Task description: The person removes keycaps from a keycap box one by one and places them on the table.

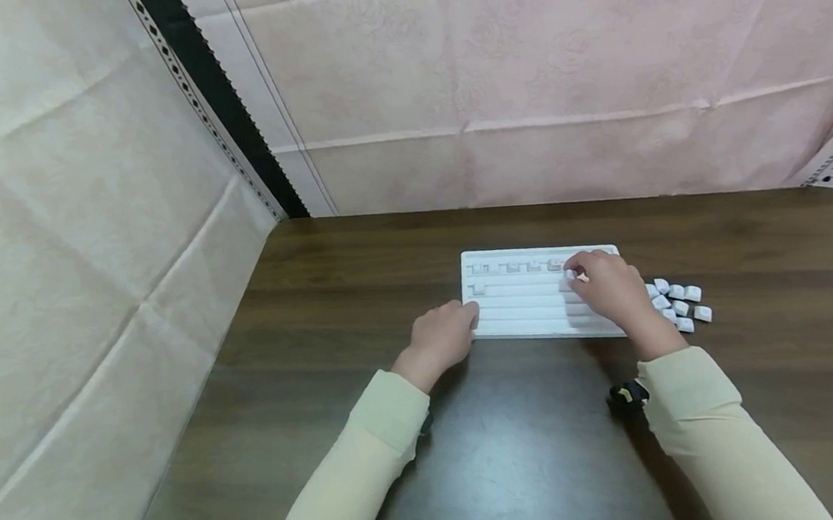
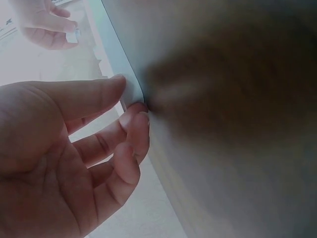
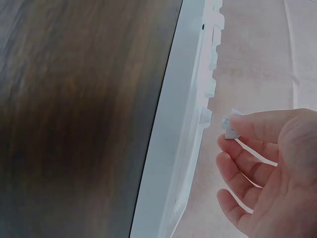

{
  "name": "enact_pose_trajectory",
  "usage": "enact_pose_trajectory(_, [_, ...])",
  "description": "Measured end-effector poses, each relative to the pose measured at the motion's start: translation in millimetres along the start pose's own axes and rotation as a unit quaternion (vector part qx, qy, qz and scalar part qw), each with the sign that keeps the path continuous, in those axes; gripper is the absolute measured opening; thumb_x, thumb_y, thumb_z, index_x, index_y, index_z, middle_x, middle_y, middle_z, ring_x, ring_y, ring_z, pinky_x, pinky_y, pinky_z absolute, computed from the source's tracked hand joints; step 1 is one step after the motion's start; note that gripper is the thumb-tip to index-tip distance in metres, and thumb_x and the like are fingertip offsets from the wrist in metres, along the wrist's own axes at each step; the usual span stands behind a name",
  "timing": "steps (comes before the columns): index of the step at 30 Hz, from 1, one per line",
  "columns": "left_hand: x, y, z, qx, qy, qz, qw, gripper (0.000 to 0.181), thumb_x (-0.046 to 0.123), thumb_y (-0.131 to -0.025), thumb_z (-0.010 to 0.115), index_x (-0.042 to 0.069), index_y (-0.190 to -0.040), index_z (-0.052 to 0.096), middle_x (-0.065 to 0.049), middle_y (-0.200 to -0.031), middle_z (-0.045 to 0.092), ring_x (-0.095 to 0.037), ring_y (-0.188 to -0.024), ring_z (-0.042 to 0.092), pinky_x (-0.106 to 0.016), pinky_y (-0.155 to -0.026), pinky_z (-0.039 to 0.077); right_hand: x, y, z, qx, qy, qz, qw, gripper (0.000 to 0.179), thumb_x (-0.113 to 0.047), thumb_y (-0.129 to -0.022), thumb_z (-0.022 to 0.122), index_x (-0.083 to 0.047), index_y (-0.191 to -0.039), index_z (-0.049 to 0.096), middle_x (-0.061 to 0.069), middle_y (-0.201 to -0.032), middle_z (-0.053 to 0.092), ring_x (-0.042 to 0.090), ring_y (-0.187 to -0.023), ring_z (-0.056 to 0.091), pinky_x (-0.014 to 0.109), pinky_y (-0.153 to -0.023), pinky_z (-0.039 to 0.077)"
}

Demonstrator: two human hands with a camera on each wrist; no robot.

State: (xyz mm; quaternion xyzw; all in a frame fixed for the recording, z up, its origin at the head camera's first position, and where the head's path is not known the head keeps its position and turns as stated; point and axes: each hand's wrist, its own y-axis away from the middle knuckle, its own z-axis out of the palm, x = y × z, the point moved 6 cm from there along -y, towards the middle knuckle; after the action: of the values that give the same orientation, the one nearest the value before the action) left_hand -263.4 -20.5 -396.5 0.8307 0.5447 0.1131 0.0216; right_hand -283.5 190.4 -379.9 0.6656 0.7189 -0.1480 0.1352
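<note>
One keycap [image 3: 231, 130], pinched in the fingers of the right hand [image 1: 610, 291], likely needed squaring up while the left hand [image 1: 441, 336] gripped the keyboard [image 1: 520, 315].

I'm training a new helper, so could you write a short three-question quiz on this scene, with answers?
1. Fill in: the loose keycaps lie on the table, to the ___ of the keyboard.
2. Which hand grips the keyboard's edge?
3. True or false: the keycap pinched in the right hand is clear of the keyboard.

Key:
1. Right
2. The left hand
3. True
</note>
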Motion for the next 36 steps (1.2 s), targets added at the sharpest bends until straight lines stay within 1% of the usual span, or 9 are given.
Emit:
enact_pose_trajectory(6, [-2.5, 1.2, -0.2, -0.002, 0.001, -0.002, 1.0, 0.009, 0.019, -0.092, 0.055, 0.015, -0.099, 0.057, -0.001, -0.082, 0.057, -0.014, -0.068, 0.051, -0.025, -0.056, 0.039, 2, 0.8, 1, -0.004, -0.001, 0.006, 1.0, 0.027, -0.014, -0.09, 0.054, -0.001, -0.113, 0.059, 0.022, -0.111, 0.058, 0.037, -0.103, 0.052, 0.054, -0.086, 0.04])
enact_pose_trajectory(11, [-2.6, 1.2, 0.0, -0.002, 0.006, -0.003, 1.0, 0.008, 0.019, -0.092, 0.055, 0.015, -0.099, 0.057, -0.001, -0.082, 0.057, -0.014, -0.068, 0.051, -0.025, -0.057, 0.039, 9, 1.8, 1, -0.011, 0.0, 0.009, 0.9999, 0.028, -0.015, -0.091, 0.053, -0.001, -0.115, 0.058, 0.023, -0.112, 0.057, 0.038, -0.102, 0.052, 0.054, -0.085, 0.04])
enact_pose_trajectory(16, [-2.7, 0.2, -0.9, 0.0, 0.011, -0.006, 0.9999, 0.008, 0.019, -0.092, 0.055, 0.015, -0.099, 0.057, -0.001, -0.081, 0.056, -0.015, -0.068, 0.051, -0.025, -0.057, 0.039, 15, 2.5, -3, -0.006, 0.005, 0.006, 0.9999, 0.028, -0.015, -0.091, 0.051, 0.0, -0.115, 0.058, 0.024, -0.113, 0.058, 0.04, -0.103, 0.051, 0.056, -0.085, 0.039])
enact_pose_trajectory(24, [-2.6, 2.2, -0.1, 0.001, 0.013, -0.009, 0.9999, 0.007, 0.019, -0.092, 0.054, 0.015, -0.097, 0.056, -0.002, -0.081, 0.055, -0.015, -0.068, 0.05, -0.025, -0.056, 0.039, 28, 6.7, -12, -0.006, 0.0, 0.019, 0.9998, 0.029, -0.016, -0.091, 0.051, -0.001, -0.116, 0.056, 0.025, -0.114, 0.056, 0.04, -0.103, 0.05, 0.057, -0.084, 0.037])
enact_pose_trajectory(30, [-2.3, 3.6, -0.7, 0.003, 0.014, -0.007, 0.9999, 0.007, 0.019, -0.092, 0.054, 0.014, -0.098, 0.056, -0.002, -0.08, 0.055, -0.016, -0.068, 0.05, -0.025, -0.056, 0.038, 42, 11.8, -19, 0.008, -0.013, 0.034, 0.9993, 0.03, -0.015, -0.091, 0.05, 0.0, -0.116, 0.055, 0.026, -0.115, 0.054, 0.041, -0.104, 0.049, 0.058, -0.084, 0.036])
enact_pose_trajectory(36, [-0.5, 1.6, -0.8, 0.012, 0.002, 0.007, 0.9999, 0.005, 0.019, -0.092, 0.055, 0.014, -0.093, 0.056, -0.001, -0.079, 0.054, -0.015, -0.067, 0.049, -0.025, -0.054, 0.037, 58, 18.0, -21, 0.003, -0.026, 0.05, 0.9984, 0.032, -0.017, -0.092, 0.05, 0.001, -0.118, 0.054, 0.026, -0.113, 0.055, 0.039, -0.102, 0.05, 0.057, -0.082, 0.038])
